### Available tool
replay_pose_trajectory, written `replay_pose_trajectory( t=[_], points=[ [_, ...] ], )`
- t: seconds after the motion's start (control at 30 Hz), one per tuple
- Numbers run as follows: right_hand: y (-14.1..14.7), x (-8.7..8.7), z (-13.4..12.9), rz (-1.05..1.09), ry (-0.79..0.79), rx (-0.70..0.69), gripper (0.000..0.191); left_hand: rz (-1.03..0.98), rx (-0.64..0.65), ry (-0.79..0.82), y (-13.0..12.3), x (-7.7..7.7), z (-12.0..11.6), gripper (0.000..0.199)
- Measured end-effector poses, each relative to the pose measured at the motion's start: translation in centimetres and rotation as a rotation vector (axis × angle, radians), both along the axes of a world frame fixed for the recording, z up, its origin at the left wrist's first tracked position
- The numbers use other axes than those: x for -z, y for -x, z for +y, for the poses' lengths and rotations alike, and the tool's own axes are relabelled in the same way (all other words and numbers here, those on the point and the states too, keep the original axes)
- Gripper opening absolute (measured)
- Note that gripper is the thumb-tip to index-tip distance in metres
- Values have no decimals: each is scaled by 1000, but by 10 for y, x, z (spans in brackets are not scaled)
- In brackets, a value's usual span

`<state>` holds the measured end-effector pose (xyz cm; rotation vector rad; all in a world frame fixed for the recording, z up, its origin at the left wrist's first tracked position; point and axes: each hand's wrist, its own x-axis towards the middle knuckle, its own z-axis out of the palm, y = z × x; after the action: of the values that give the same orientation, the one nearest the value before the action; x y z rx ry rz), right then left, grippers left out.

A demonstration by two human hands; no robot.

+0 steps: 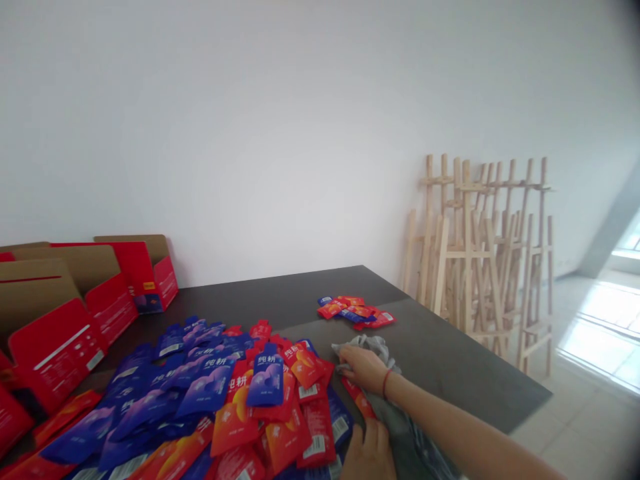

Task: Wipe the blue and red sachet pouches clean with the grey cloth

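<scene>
Red cardboard boxes (55, 353) stand open beside pouches (265, 380).

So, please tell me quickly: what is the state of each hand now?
Left hand: fingers curled, cannot tell if it holds something.
Right hand: fingers nearly closed, seems to hold the gray cloth.

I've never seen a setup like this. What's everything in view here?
Heap of foil pouches: many, blue and red, covering the table's near left.
Small pile of pouches: one pile, red and blue, farther along the table.
Cardboard boxes: several, red and brown, along the left.
Table: one, dark grey.
Wooden easels: several, bare wood, leaning at the wall.
Wall: one, white, behind.
Floor tiles: many, pale, right.
Grey cloth: one, grey, under the right hand.
Right hand: one, red wrist string, on the cloth.
Left hand: one, bare, at the bottom edge by the pouches.
</scene>
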<state>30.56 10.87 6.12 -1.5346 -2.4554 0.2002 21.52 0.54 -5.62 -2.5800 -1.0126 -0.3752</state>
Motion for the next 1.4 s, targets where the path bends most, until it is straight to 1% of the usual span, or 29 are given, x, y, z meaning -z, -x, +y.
replay_pose_trajectory(
  t=[0.07,0.17,0.23,0.3,0.37,0.47,0.53,0.6,0.7,0.77,0.83,0.9,0.93,1.0,1.07,1.13,1.2,1.27,1.33,1.4],
  points=[
    [-8,-2,-11,9,-5,-36,13,-19,-9,-11,-2,4,2,31],
    [-24,-3,-42,9,9,-109,13,-59,0,-53,-9,12,4,28],
    [-35,0,-63,4,37,-151,13,-61,-28,-75,-16,20,5,29],
    [-42,4,-77,11,57,-168,11,-41,-69,-70,-21,27,4,31],
    [-42,5,-82,-1,66,-158,10,-28,-95,-51,-23,31,2,33],
    [-29,1,-71,-55,48,-106,10,-56,-87,-50,-19,29,-2,30],
    [-15,-4,-55,-71,20,-67,12,-83,-93,-45,-15,23,-5,30],
    [-2,-8,-35,-63,1,-46,15,-81,-118,2,-12,13,-6,32],
    [9,-9,-7,-41,-14,-11,14,-10,-109,135,-8,-7,-7,36],
    [9,-8,2,-16,-24,16,11,46,-82,191,-4,-21,-8,36],
    [4,-8,1,11,-29,20,10,97,-35,209,2,-33,-9,38],
    [-4,-7,-13,34,-26,-10,10,136,16,223,7,-41,-10,40],
    [-9,-6,-23,41,-22,-34,12,144,35,227,9,-44,-10,41],
    [-20,-4,-45,58,-7,-91,16,134,31,217,13,-47,-9,40],
    [-29,0,-65,91,12,-137,16,120,31,192,15,-49,-8,38],
    [-36,4,-76,112,28,-153,14,126,59,171,18,-53,-6,37],
    [-42,9,-74,108,31,-137,13,166,106,171,20,-61,-6,35],
    [-48,12,-62,102,14,-89,12,220,136,191,22,-73,-7,29],
    [-57,13,-45,113,-24,-4,8,256,169,224,24,-88,-6,24],
    [-67,14,-29,127,-63,90,8,277,205,251,26,-106,0,20]
  ],
)
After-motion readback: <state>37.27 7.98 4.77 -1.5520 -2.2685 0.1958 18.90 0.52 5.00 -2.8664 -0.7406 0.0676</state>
